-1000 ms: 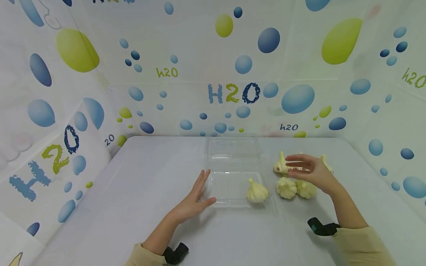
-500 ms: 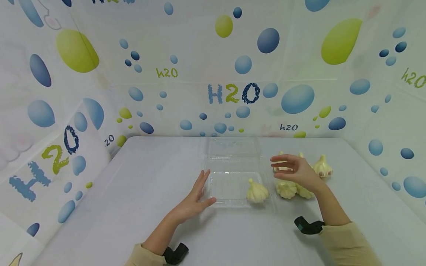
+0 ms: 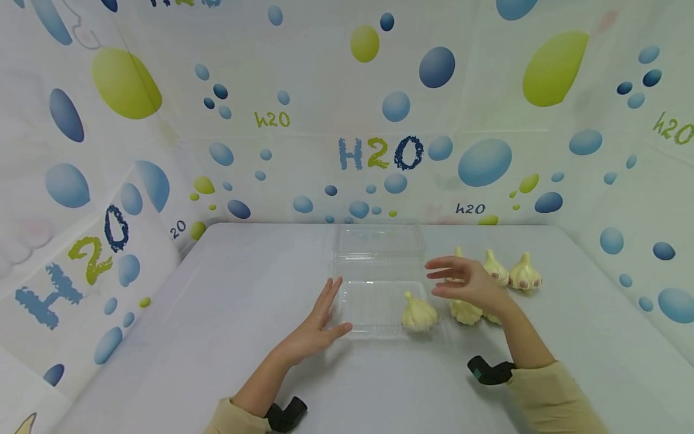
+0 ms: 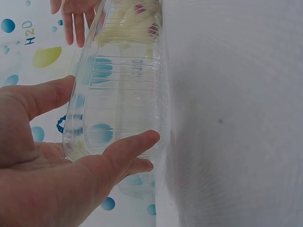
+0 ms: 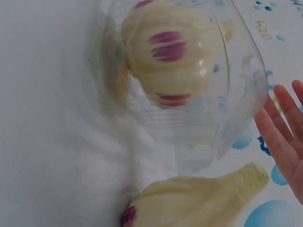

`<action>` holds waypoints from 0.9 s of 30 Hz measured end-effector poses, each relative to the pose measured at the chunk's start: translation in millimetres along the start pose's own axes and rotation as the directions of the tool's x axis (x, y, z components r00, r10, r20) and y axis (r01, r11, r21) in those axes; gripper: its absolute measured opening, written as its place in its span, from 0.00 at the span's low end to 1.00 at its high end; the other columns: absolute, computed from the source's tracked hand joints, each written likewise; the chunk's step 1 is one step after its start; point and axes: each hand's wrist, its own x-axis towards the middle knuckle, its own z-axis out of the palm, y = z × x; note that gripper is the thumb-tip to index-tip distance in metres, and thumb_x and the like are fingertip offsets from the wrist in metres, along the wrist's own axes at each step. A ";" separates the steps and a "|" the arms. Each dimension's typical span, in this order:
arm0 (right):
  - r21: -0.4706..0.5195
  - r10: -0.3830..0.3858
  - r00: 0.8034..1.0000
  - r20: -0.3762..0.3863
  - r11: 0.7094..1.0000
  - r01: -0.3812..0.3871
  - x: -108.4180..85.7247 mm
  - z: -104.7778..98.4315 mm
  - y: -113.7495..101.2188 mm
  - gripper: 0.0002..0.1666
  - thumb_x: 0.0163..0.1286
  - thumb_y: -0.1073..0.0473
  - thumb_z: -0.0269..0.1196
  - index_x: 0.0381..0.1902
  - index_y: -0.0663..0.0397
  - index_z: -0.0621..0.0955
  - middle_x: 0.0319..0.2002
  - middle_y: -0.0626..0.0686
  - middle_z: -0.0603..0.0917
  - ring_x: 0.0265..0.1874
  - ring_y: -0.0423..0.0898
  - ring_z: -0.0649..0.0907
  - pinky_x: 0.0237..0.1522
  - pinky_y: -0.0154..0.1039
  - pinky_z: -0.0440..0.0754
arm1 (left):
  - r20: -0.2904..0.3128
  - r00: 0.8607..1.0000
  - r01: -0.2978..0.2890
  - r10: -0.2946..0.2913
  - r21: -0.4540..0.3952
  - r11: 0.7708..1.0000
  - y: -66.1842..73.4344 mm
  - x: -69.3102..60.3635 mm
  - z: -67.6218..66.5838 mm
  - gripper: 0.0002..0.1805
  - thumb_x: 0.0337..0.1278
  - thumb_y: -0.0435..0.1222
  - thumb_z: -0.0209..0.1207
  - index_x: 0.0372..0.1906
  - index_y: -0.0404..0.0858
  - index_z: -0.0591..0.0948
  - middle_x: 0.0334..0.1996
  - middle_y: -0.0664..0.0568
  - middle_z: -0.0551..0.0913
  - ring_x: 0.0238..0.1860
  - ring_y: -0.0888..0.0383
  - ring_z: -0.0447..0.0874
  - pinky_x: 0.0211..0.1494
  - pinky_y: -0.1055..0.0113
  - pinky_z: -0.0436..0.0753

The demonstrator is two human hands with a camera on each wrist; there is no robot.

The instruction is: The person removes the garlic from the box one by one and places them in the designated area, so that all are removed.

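A clear plastic clamshell box (image 3: 374, 301) lies with its lid (image 3: 379, 241) folded back, and one garlic bulb (image 3: 418, 312) sits in its right front corner. My left hand (image 3: 314, 334) is at the box's left edge, thumb and fingers spread; the left wrist view shows fingertips (image 4: 150, 138) beside the box wall, contact hard to tell. My right hand (image 3: 468, 282) hovers just right of the box, holding nothing, fingers apart. It partly hides several loose garlic bulbs (image 3: 465, 312) below and behind it. The right wrist view shows another bulb (image 5: 189, 203) near the box.
Two garlic bulbs (image 3: 525, 272) stand in plain sight at the back right. A white cloth (image 3: 244, 283) covers the table. Behind it rises a curtain (image 3: 303, 72) printed with drops and letters. Black wrist cameras (image 3: 490, 371) stick out from both sleeves.
My right hand has moved left over the loose garlic bulbs toward the box, uncovering the bulbs at the back right. My left hand, the box and the bulbs have stayed put.
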 end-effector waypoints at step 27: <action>-0.176 0.127 0.985 0.113 0.979 -0.106 6.9 27.9 0.0 0.32 0.54 0.52 0.69 0.55 0.58 0.75 0.54 0.62 0.76 0.50 0.54 0.78 0.46 0.39 0.79 | -0.002 1.000 0.003 -0.003 0.007 1.000 0.0 -0.1 1.2 0.47 0.58 0.37 0.58 0.72 0.58 0.40 0.71 0.49 0.27 0.69 0.38 0.42 0.65 0.44 0.50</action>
